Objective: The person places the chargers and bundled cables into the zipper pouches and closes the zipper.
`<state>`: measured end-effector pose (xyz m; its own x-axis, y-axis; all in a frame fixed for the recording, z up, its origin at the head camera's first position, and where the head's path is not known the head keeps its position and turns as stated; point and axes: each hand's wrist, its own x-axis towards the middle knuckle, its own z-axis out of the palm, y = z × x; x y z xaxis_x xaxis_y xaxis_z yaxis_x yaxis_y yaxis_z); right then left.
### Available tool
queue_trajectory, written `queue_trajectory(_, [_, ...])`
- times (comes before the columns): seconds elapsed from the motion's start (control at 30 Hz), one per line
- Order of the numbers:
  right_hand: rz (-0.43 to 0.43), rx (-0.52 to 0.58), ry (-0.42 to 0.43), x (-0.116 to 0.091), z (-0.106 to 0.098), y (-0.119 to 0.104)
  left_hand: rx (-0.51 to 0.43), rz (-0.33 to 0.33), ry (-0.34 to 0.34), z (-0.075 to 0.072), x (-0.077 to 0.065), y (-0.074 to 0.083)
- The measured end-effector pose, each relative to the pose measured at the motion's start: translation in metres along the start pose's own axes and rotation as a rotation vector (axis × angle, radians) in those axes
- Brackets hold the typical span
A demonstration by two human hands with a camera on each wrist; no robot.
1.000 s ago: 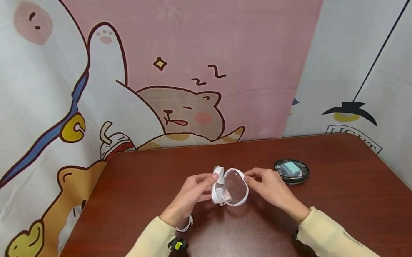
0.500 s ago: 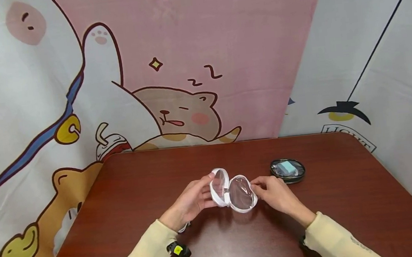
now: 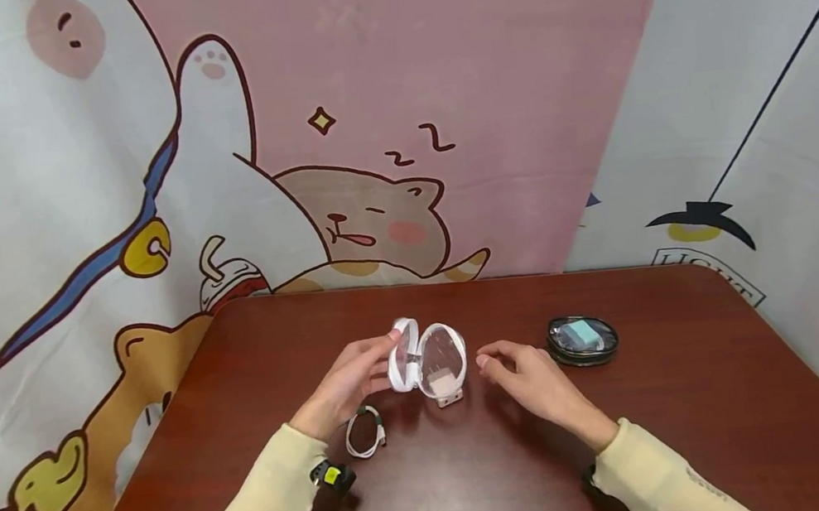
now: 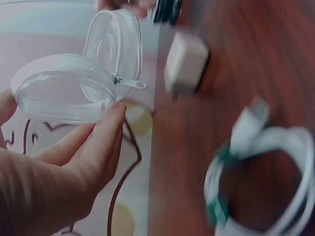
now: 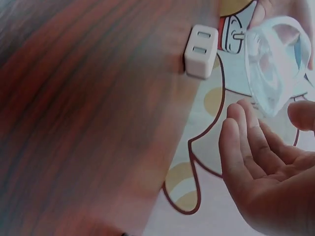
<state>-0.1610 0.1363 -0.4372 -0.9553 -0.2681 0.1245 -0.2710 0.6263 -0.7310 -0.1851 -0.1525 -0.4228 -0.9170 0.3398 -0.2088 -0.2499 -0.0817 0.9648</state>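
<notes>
My left hand [image 3: 345, 380] grips one half of a small clear zip case [image 3: 396, 369] with white edging, held above the table. The case is unzipped and spread wide, its second half [image 4: 129, 49] leaning away; a white zip pull [image 4: 133, 83] hangs at the join in the left wrist view. My right hand [image 3: 530, 373] hovers just right of the case, apart from it, fingers loosely bent around nothing. On the table beyond the case lies a white two-slot plug adapter [image 5: 201, 54], seen partly through the clear plastic in the head view. A coiled white USB cable [image 3: 362, 455] with green ties lies beside my left wrist.
A clear, dark-edged oval pouch [image 3: 582, 341] with a pale blue item inside lies to the right of my right hand. The brown wooden table [image 3: 478, 481] ends at a cartoon-printed cloth [image 3: 485, 114] behind it.
The case and my left hand have shifted left and slightly up. My right hand has let go of the case's right half. More of the cable and adapter shows.
</notes>
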Motion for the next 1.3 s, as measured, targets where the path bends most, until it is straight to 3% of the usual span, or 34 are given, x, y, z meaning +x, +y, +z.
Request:
queue_trajectory(0.17, [-0.073,-0.094,0.011,-0.001,0.010,-0.014,0.091,0.003,0.105,-0.026,0.002,0.006])
queue_trajectory(0.3, [-0.144,-0.100,-0.011,-0.003,0.021,-0.026,0.158,-0.001,0.174,-0.048,0.003,0.005])
queue_trajectory(0.47, [-0.291,-0.107,-0.059,-0.004,0.040,-0.040,0.206,-0.013,0.228,-0.072,0.004,0.001])
queue_trajectory(0.6, [-0.393,-0.202,-0.086,-0.003,0.060,-0.051,0.218,-0.031,0.253,-0.085,0.002,-0.002])
queue_trajectory(0.97, [-0.688,-0.618,-0.096,-0.004,0.114,-0.071,0.243,-0.059,0.249,-0.097,0.001,-0.010])
queue_trajectory(1.17, [-0.735,-0.704,-0.190,-0.001,0.121,-0.078,0.248,-0.074,0.252,-0.098,-0.001,-0.011])
queue_trajectory(1.3, [-0.752,-0.760,-0.189,0.000,0.124,-0.078,0.245,-0.081,0.245,-0.100,-0.002,-0.012])
